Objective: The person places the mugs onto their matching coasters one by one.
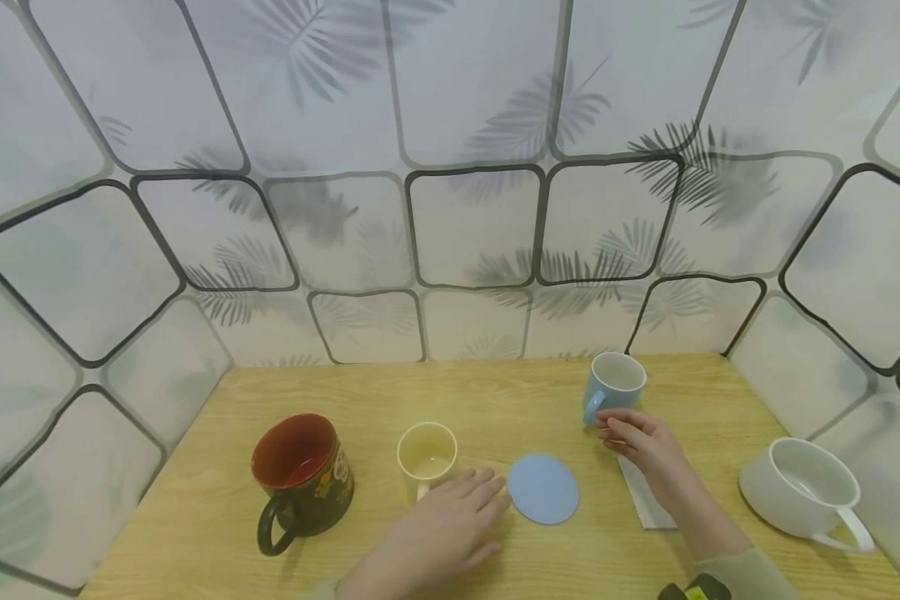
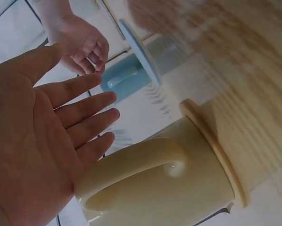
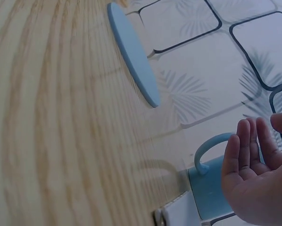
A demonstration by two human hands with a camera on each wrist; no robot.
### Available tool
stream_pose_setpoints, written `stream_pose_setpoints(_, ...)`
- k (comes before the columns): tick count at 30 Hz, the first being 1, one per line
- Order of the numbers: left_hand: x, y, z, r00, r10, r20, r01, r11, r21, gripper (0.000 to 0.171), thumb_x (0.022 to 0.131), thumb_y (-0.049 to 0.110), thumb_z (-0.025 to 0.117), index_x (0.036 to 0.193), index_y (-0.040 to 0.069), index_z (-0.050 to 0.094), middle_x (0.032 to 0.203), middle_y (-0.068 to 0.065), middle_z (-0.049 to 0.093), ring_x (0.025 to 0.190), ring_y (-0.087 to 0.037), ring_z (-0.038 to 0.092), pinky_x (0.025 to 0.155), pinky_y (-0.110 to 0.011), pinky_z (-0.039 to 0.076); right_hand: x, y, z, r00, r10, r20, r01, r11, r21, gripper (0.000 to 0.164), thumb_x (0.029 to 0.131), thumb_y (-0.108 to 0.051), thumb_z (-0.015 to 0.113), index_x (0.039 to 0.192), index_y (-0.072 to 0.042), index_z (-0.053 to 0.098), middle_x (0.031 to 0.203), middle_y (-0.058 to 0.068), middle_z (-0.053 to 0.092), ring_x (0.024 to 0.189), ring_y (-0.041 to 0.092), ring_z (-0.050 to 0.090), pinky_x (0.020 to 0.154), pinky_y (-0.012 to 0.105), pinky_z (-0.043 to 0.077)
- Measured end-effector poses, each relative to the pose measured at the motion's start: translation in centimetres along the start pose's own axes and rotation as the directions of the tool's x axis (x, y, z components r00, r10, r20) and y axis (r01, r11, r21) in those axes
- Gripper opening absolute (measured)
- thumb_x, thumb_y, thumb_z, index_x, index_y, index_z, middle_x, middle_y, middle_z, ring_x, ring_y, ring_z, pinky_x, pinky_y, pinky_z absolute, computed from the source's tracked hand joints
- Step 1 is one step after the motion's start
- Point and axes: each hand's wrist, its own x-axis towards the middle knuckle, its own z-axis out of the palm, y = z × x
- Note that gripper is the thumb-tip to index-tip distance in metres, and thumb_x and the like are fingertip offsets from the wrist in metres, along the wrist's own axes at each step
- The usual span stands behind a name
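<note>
A pale yellow mug (image 1: 426,454) stands on a round tan coaster (image 2: 216,155). Beside its handle, my left hand (image 1: 446,525) hovers with straight, slightly spread fingers and grips nothing. To the right of that hand lies a flat, round blue coaster (image 1: 543,489). Farther back is a light blue mug (image 1: 617,377), its handle turned toward me. My right hand (image 1: 648,450) is close to this handle, fingers gently bent and nothing held; whether they touch the mug I cannot tell. In the right wrist view the fingers partly hide the blue mug (image 3: 209,188).
A large dark mug (image 1: 315,492) with a red inside stands at the left. At the right is a wide white mug (image 1: 795,492), handle toward the front. A flat white item (image 1: 648,500) lies partly under the right forearm. Patterned panels (image 1: 472,225) enclose the table's back and sides.
</note>
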Motion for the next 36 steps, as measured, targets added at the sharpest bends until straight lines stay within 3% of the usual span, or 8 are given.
stream_pose_setpoints(11, 0.4, 0.5, 0.4, 0.998, -0.038, 0.050, 0.038, 0.999, -0.008, 0.058, 0.106, 0.052, 0.057, 0.152, 0.015, 0.058, 0.159, -0.004, 0.057, 0.149, -0.020, 0.053, 0.127, -0.036, 0.043, 0.6, 0.5, -0.5, 0.998, 0.045, -0.034, -0.046, 0.999, -0.029, 0.023, 0.111, -0.010, 0.056, 0.109, -0.021, 0.076, 0.098, -0.016, 0.078, 0.093, 0.001, 0.073, 0.087, 0.018, 0.062)
stream_pose_setpoints(21, 1.5, 0.9, 0.9, 0.999, -0.027, 0.026, 0.026, 1.000, 0.012, 0.055, 0.108, 0.053, 0.054, 0.149, 0.017, 0.060, 0.156, -0.002, 0.060, 0.147, -0.019, 0.055, 0.126, -0.036, 0.044, 1.0, 0.2, -0.5, 0.996, 0.072, -0.055, -0.076, 0.995, -0.069, 0.018, 0.110, -0.014, 0.058, 0.113, -0.018, 0.075, 0.097, -0.018, 0.078, 0.093, -0.001, 0.073, 0.086, 0.017, 0.061)
stream_pose_setpoints(26, 2.1, 0.9, 1.1, 0.997, -0.047, 0.068, 0.051, 0.998, -0.045, 0.054, 0.109, 0.051, 0.053, 0.150, 0.016, 0.059, 0.159, -0.004, 0.057, 0.150, -0.021, 0.052, 0.127, -0.037, 0.043, 1.1, 0.2, -0.6, 0.996, 0.078, -0.053, -0.082, 0.994, -0.073, 0.018, 0.110, -0.017, 0.058, 0.119, -0.013, 0.073, 0.099, -0.017, 0.078, 0.097, 0.000, 0.074, 0.089, 0.018, 0.062)
stream_pose_setpoints(36, 3.4, 0.8, 1.8, 0.982, -0.107, 0.159, 0.118, 0.991, -0.061, 0.062, 0.107, 0.056, 0.053, 0.152, 0.014, 0.056, 0.162, -0.004, 0.053, 0.152, -0.021, 0.050, 0.128, -0.036, 0.042, 1.4, 0.4, -0.8, 0.996, 0.071, -0.052, -0.074, 0.996, -0.054, 0.017, 0.110, -0.016, 0.058, 0.112, -0.019, 0.075, 0.097, -0.017, 0.078, 0.095, 0.000, 0.074, 0.088, 0.018, 0.062)
